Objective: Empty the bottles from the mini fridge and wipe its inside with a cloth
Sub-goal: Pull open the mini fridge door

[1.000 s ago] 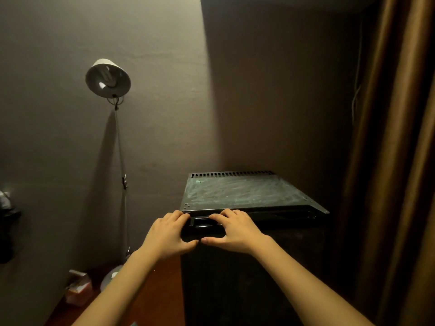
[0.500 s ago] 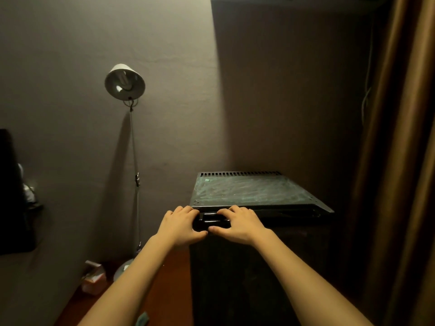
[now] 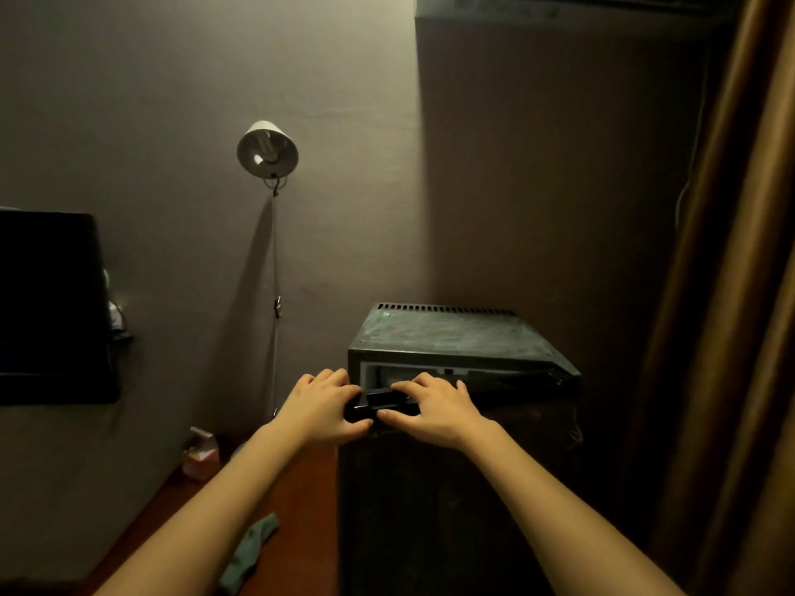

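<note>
A black mini fridge (image 3: 447, 333) stands on a reddish-brown surface against the wall. Its door (image 3: 451, 501) is pulled a little way out at the left, and a pale strip of the inside shows in the gap. My left hand (image 3: 320, 404) and my right hand (image 3: 434, 408) both grip the door's top left edge, fingers curled over it. A teal cloth (image 3: 249, 552) lies crumpled on the surface, below my left forearm. No bottles can be seen.
A white lamp (image 3: 266, 150) on a thin pole stands left of the fridge. A small carton (image 3: 198, 455) sits by the wall. A dark screen (image 3: 51, 307) hangs at the left. Brown curtains (image 3: 731, 337) fill the right side.
The fridge door has come away from the cabinet, opening a gap at the top left. Both hands moved toward me with it. The view has shifted left and down.
</note>
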